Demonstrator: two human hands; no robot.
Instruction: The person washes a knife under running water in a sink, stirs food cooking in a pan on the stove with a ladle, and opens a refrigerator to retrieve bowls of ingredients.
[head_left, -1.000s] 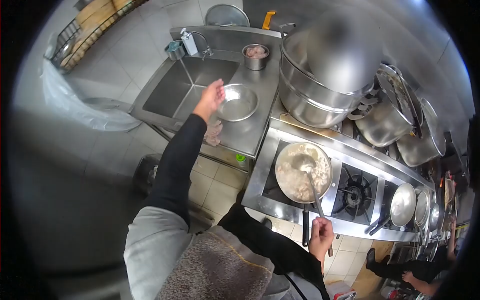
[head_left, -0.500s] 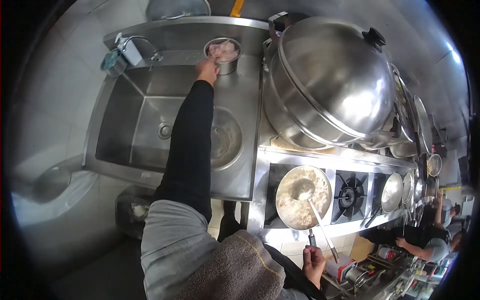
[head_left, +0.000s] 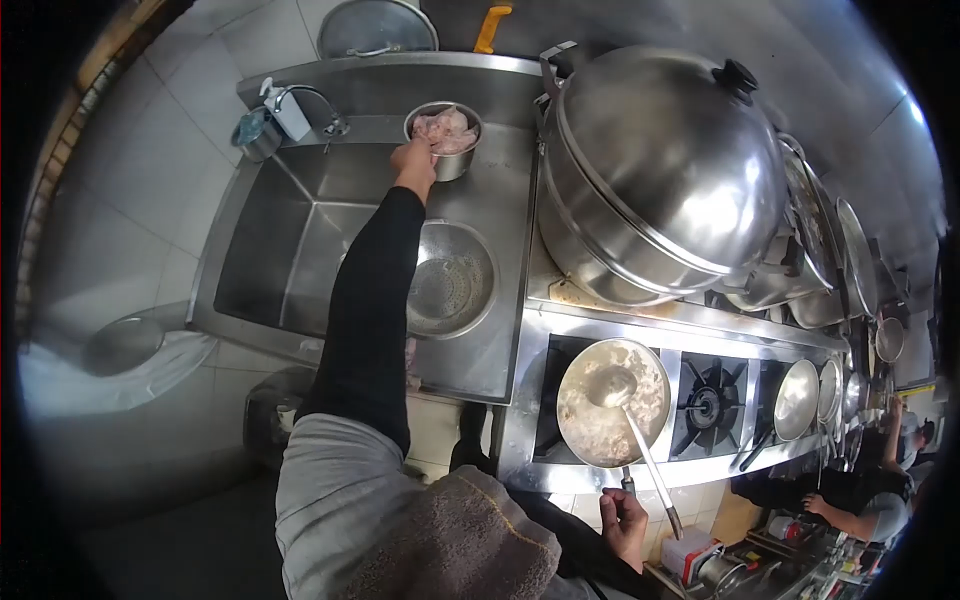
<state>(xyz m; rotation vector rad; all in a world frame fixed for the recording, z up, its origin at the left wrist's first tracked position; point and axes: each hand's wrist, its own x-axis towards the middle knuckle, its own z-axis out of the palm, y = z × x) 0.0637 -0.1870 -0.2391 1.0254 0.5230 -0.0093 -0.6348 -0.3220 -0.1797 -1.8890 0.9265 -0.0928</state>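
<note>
My left hand [head_left: 414,163] reaches over the sink unit, its fingers closed on the near rim of a round metal pot [head_left: 456,167]. Pale pink raw meat [head_left: 445,130] fills that pot. Low on the right, my right hand [head_left: 625,527] is loosely curled, with nothing visible in it, just below the end of a frying pan's handle; I see no clear contact. The frying pan [head_left: 566,420] sits on a burner with cloudy liquid and pale pieces of food inside. A ladle [head_left: 645,445] rests in it, its long handle slanting out past my right hand.
A perforated metal bowl [head_left: 488,275] lies beside the sink basin [head_left: 260,260]. Behind the stove stands a big domed steamer pot [head_left: 650,180]. More burners [head_left: 708,404] and pans [head_left: 797,400] line the right. A co-worker [head_left: 850,515] stands at the far right.
The pot of meat has shifted slightly left and toward me along with my left hand. The whole view has also swung a little. My right hand stays near the pan handle.
</note>
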